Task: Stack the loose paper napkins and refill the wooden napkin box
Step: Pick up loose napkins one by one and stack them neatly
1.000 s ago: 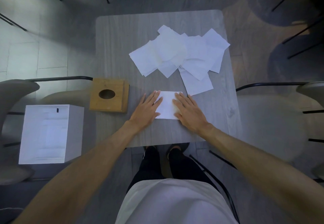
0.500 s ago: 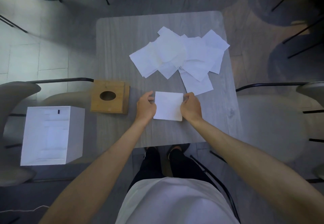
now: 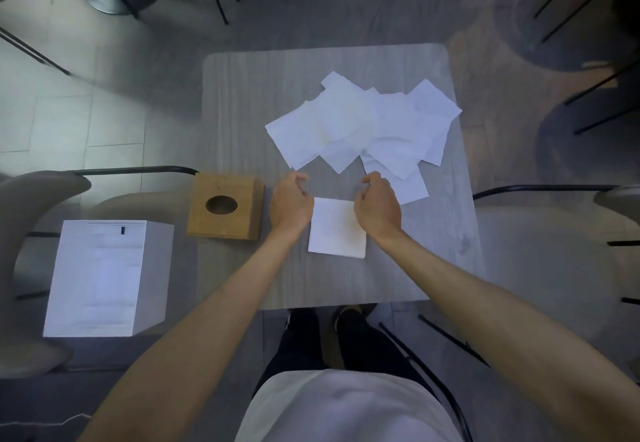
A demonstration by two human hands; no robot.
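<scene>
Grey table [image 3: 242,102]: left hand [image 3: 291,204], right hand [image 3: 377,209] loosely curled.

Squared napkin stack [image 3: 336,230] flat near bench front edge. Loose napkins [image 3: 363,126] overlapping in a messy pile behind it. Wooden napkin box [image 3: 225,211] at left edge, oval slot up.

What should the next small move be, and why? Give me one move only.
Probably reach the right hand to the nearest loose napkin and lay it on the squared stack. Neither it nor the left hand seems to hold anything, and that napkin lies just beyond the right hand, at the near edge of the scattered pile.
</scene>
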